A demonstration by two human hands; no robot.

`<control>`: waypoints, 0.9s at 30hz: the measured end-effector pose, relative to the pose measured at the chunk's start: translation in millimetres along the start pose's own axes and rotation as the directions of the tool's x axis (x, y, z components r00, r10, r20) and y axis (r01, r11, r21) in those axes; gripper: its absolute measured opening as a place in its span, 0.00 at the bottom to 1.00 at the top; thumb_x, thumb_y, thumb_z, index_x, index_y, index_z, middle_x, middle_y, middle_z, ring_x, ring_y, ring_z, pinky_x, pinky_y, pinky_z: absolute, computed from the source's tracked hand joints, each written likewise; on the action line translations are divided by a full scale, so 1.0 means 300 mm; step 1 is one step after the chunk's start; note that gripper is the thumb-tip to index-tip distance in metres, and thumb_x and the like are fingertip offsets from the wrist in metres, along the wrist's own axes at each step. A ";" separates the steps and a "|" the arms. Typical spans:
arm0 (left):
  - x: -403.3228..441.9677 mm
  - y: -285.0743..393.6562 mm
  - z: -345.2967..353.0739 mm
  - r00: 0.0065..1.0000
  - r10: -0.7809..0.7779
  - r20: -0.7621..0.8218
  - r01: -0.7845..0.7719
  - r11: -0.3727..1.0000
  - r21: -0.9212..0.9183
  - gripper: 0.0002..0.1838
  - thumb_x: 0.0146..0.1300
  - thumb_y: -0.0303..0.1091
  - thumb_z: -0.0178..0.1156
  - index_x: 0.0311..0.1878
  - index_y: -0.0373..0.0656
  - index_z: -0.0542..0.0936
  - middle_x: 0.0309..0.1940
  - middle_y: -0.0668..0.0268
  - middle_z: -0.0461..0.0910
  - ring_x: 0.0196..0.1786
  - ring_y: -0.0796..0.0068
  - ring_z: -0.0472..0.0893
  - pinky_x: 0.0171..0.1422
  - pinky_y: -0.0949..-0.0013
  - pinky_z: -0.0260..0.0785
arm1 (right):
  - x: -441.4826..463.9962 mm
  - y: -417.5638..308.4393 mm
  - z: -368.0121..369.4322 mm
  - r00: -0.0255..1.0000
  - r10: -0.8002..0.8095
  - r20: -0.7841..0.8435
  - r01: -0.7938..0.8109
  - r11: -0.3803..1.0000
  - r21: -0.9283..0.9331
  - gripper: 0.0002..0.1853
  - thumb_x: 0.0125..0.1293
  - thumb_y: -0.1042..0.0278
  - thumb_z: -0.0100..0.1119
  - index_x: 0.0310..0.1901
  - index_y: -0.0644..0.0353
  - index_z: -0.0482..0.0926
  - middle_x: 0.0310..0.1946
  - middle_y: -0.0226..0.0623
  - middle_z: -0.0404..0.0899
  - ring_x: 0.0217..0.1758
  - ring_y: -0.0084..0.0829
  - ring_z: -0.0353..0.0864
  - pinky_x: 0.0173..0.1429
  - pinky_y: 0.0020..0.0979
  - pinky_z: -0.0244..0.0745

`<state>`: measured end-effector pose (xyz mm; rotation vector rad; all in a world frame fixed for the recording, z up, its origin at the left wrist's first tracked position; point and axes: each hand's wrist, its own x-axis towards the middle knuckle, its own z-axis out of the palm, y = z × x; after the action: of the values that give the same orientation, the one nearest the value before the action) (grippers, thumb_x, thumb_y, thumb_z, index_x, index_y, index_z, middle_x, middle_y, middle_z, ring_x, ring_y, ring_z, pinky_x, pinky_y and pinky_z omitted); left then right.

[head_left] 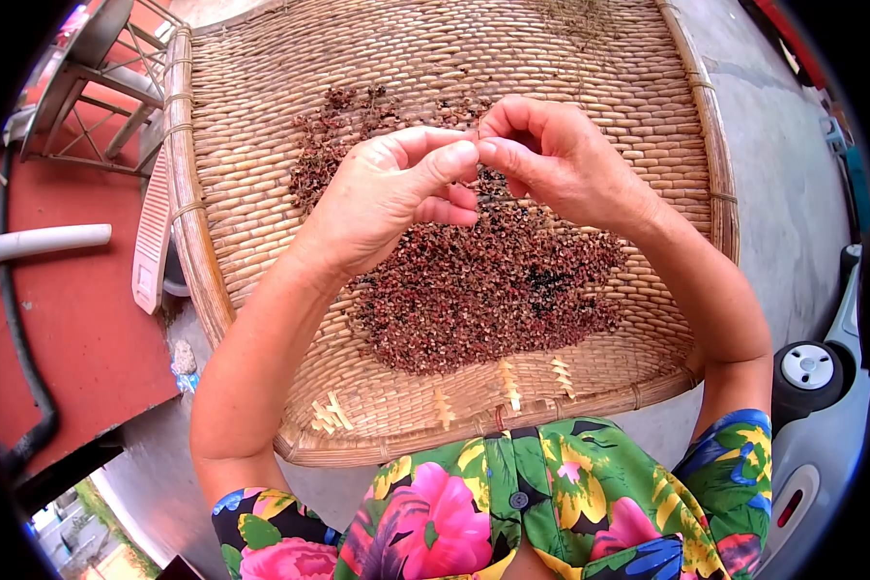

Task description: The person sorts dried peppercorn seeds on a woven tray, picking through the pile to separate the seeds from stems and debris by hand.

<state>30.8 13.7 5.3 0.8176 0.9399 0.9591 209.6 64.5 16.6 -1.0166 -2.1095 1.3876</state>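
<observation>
My left hand (396, 188) and my right hand (561, 159) meet above a large woven tray (609, 77). The thumb and forefinger of each are pinched, with the tips touching or nearly so. Whatever lies between the fingertips is too small to make out. Below them spreads a pile of small dried reddish husks (474, 290) mixed with shiny black seeds (548, 282), resembling Sichuan peppercorns. Looser, darker clusters (343, 116) lie farther up the tray, behind my left hand.
Pale notched strips (509, 385) and short sticks (333, 413) lie along the tray's near edge. To the left are a metal-framed stand (97, 106), a pink slatted plastic piece (153, 232) and a white pipe (43, 244). A grey wheeled toy vehicle (831, 387) stands at right.
</observation>
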 end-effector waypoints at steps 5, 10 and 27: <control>-0.004 -0.002 -0.023 0.996 -0.075 0.053 0.066 0.985 0.158 0.10 0.63 0.34 0.52 0.41 0.38 0.75 0.26 0.69 0.74 0.23 0.83 0.74 0.27 0.80 0.72 | 0.001 0.008 -0.024 0.995 -0.086 -0.052 0.079 0.989 -0.126 0.08 0.64 0.65 0.51 0.32 0.61 0.71 0.18 0.20 0.66 0.20 0.10 0.63 0.22 0.14 0.59; -0.005 -0.002 -0.031 0.989 -0.103 0.105 0.110 0.992 -0.063 0.11 0.65 0.31 0.47 0.46 0.35 0.73 0.29 0.65 0.75 0.27 0.80 0.75 0.29 0.78 0.73 | 0.011 -0.015 -0.104 0.996 0.039 -0.078 -0.040 0.999 -0.009 0.10 0.62 0.63 0.51 0.30 0.61 0.73 0.17 0.24 0.69 0.20 0.14 0.68 0.23 0.19 0.64; 0.000 -0.004 -0.023 0.998 0.064 0.013 -0.065 0.973 0.219 0.12 0.61 0.27 0.53 0.47 0.35 0.73 0.33 0.63 0.77 0.32 0.77 0.79 0.38 0.74 0.76 | -0.009 -0.027 -0.039 0.969 0.144 0.199 -0.153 0.988 0.031 0.12 0.60 0.61 0.49 0.27 0.61 0.72 0.19 0.27 0.72 0.20 0.16 0.70 0.24 0.21 0.66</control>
<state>24.9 14.2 1.7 1.0427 1.0313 0.9180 216.4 67.6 28.9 -1.0771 -2.1655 1.6633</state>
